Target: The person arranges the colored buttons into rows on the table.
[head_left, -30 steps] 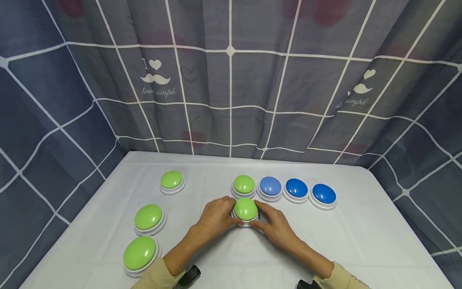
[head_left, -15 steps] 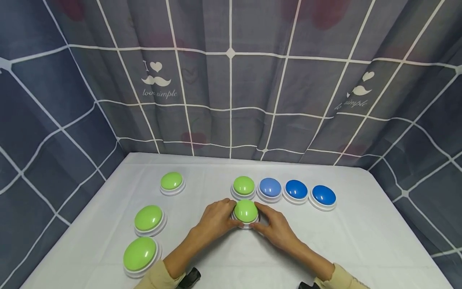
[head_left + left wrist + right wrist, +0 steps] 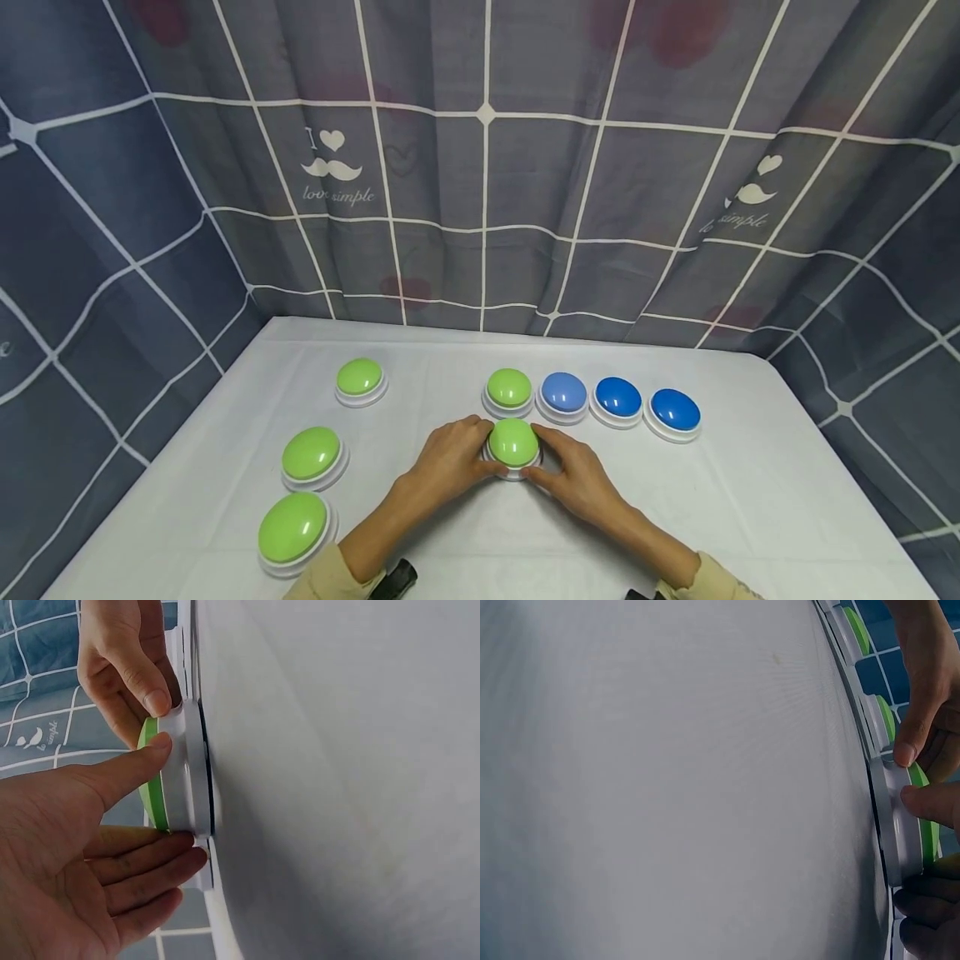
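Note:
Between my two hands stands a green dome push button [image 3: 513, 442] with a round white base, upright on the white table. My left hand [image 3: 448, 458] grips its left side, thumb near me and fingers towards the far side. On the opposite side my right hand [image 3: 577, 475] holds it likewise. The left wrist view shows both thumbs against the white base [image 3: 178, 780], close to the tabletop; whether a gap lies beneath is hard to tell. Directly behind is another green button [image 3: 509, 388], starting a row with a lighter blue button [image 3: 563, 392] and two darker blue buttons [image 3: 618, 398].
On the left side of the white cloth-covered table [image 3: 750, 517] are three more green buttons, at the back [image 3: 359, 377], the middle [image 3: 311, 454] and the front [image 3: 292, 529], the last near my left sleeve. A grey checked curtain [image 3: 450, 183] encloses the back and sides.

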Demonstrator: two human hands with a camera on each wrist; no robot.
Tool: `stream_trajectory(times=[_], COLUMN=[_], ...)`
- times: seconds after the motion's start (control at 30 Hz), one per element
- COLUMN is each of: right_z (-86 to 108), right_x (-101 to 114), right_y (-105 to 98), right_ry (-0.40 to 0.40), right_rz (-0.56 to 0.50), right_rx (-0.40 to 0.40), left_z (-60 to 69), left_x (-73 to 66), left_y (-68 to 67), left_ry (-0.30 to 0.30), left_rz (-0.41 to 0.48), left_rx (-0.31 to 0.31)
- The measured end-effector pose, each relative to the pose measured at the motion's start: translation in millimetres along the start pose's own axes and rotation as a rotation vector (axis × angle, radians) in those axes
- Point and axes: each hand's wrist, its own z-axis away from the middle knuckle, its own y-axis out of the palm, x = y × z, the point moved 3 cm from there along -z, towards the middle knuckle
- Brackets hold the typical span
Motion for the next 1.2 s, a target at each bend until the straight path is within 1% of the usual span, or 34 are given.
stream_trajectory(times=[0.2,0.47,0.6,0.7,0.8,0.93,1.07,1.2], right_z=[-2.0,-3.9,-6.2,-8.5,-11.6,-16.3,-22.9,-31.4], right_x=[-1,-3,-3,0,5,16,29,46], right_y=[-1,-2,-4,-6,-8,-10,-6,2], right_ry=[-0.005,-0.024,-0.018,-0.013,-0.028,-0.064,-0.081,-0.092], right_rz=[-0.002,-0.006,-0.004,0.000,-0.010,-0.044,-0.091,-0.138], right_rx=[0.003,0.028,0.042,0.040,0.020,-0.006,-0.003,0.022], left_z=[-1.6,-2.0,-1.8,-0.1,4.2,12.8,25.0,42.5], left_x=[-0.2,0.7,2.1,3.6,5.0,8.4,16.8,28.2], left_y=[0.3,0.9,-0.9,-5.8,-14.9,-30.7,-50.3,-72.3], left_ry=[-0.008,-0.019,-0.025,-0.044,-0.056,-0.080,-0.142,-0.214], left_rz=[0.006,0.013,0.019,0.025,0.030,0.042,0.055,0.046], left_rx=[-0.001,-0.001,0.008,0.016,0.002,-0.026,-0.065,-0.114])
